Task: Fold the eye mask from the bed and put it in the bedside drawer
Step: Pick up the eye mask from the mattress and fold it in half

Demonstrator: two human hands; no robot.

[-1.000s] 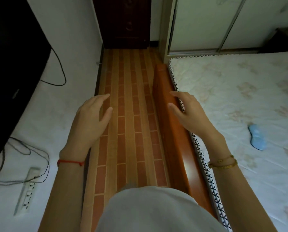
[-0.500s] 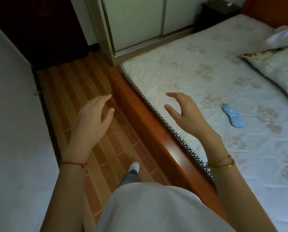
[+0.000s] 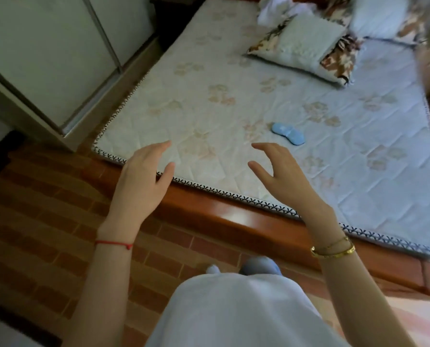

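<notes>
Hands: left (image 3: 140, 181) and right (image 3: 287, 182), mid-frame, fingers spread, holding nothing.
Mask (image 3: 288, 133): flat on bed (image 3: 234, 78), just above right hand, untouched.

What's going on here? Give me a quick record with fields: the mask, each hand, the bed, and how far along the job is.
eye mask: light blue, lying flat and unfolded on the mattress
left hand: open, empty, above the bed edge
right hand: open, empty, nearest the mask, not touching it
pillow: at the far end
progress: mask not yet picked up; no drawer in view
</notes>
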